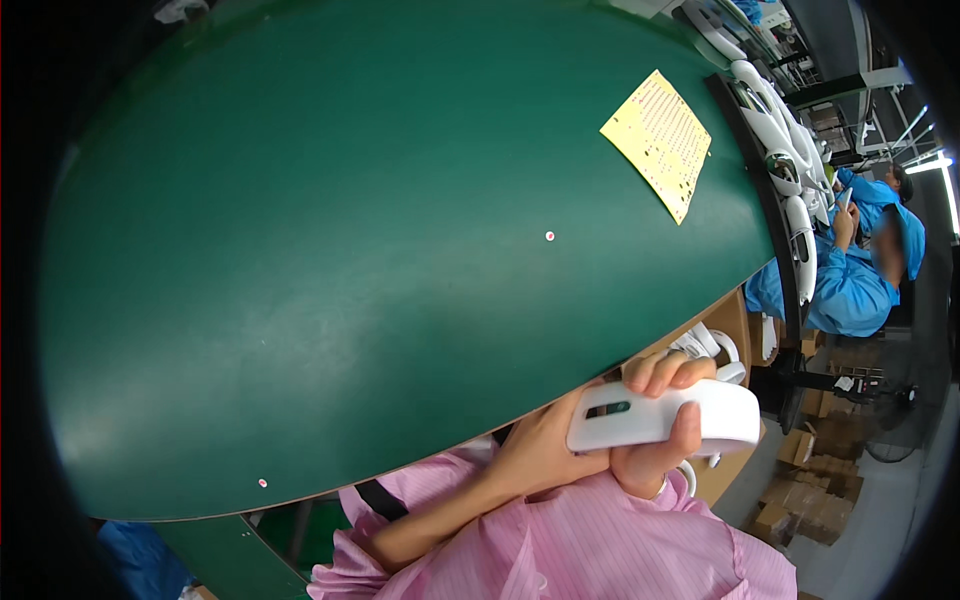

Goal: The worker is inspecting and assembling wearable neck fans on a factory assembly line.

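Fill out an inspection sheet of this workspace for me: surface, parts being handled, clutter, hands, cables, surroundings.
Surface: smooth green tabletop, with two small round white-and-red dots.
Job's things: elongated white plastic housing with a dark slot, held at the table's near edge.
Clutter: yellow printed paper sheet, lying toward the table's right side.
Hands: right hand grips the housing; left hand is at its left end, fingers mostly hidden.
Cables: nothing seen that is clearly a cable.
Surroundings: black rack bearing white curved parts; person in blue clothing; brown cardboard boxes on the floor.
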Demonstrator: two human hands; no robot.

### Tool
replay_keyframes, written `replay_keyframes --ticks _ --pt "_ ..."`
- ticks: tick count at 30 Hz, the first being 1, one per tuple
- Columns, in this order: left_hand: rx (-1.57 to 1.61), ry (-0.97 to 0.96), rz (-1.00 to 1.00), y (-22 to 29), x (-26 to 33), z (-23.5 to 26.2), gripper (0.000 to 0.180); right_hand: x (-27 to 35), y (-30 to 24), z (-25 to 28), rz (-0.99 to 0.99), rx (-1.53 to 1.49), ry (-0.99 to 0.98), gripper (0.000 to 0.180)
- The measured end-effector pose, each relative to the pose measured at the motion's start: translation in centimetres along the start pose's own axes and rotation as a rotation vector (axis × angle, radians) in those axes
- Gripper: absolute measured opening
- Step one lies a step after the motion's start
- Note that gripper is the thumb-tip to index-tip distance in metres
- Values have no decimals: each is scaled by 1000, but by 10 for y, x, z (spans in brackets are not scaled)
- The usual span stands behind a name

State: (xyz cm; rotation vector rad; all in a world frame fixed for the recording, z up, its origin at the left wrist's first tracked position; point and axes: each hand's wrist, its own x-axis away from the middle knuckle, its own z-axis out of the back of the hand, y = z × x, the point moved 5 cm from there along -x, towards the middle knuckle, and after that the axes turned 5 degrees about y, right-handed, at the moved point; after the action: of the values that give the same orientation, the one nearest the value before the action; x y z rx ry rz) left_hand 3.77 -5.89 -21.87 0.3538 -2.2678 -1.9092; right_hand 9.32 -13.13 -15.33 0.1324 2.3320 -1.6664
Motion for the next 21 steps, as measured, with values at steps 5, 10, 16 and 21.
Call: replay_keyframes --ticks 5,10,16,21 --pt "30 -231 58 -4 -23 -7 42 2 -3 3 190 1 117 25" --pt "192 -330 120 -4 -27 -12 32 -7 1 -2 388 80 155 42" --pt "77 -392 5 -14 -32 -12 31 -12 1 -8 483 94 122 43" --pt "45 -425 -165 -14 -37 -10 31 -9 -1 -12 519 253 139 40"
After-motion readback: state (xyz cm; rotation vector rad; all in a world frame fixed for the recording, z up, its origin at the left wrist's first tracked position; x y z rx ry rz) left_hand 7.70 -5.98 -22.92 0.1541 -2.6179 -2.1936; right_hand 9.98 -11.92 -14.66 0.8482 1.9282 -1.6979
